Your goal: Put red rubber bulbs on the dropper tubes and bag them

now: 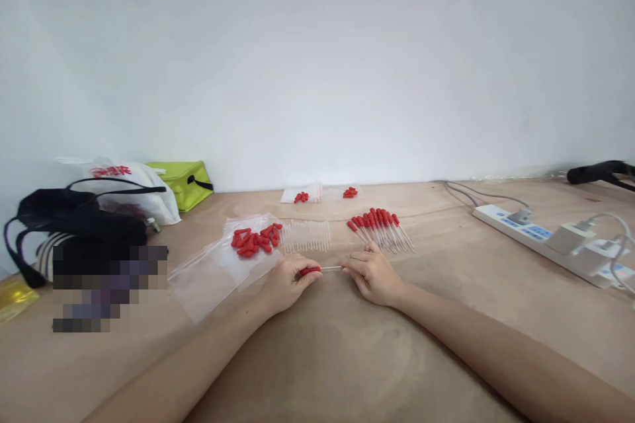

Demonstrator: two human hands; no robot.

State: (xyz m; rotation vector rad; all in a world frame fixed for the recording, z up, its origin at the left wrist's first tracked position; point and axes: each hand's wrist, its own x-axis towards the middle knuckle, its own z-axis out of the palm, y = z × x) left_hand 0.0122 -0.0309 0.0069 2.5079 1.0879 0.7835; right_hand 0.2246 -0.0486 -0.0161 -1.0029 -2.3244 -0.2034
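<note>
Between my two hands lies a glass dropper tube [331, 269], held level just above the table. My left hand [292, 281] is closed around a red rubber bulb [310, 271] at the tube's left end. The fingers of my right hand [372, 274] pinch the tube's other end. Bulb and tube meet at my left fingertips; how far the tube sits inside is hidden. Beyond my left hand, loose red bulbs [254, 241] rest on clear plastic bags, beside a row of bare glass tubes [305, 236]. Past my right hand lie several droppers with red bulbs fitted [380, 228].
Two small bags with red bulbs [301, 197] [350, 192] lie near the wall. At right is a white power strip [516, 228] with chargers and cables. A black bag [84, 225], a white plastic bag [163, 201] and a lime-green bag [183, 182] stand at left.
</note>
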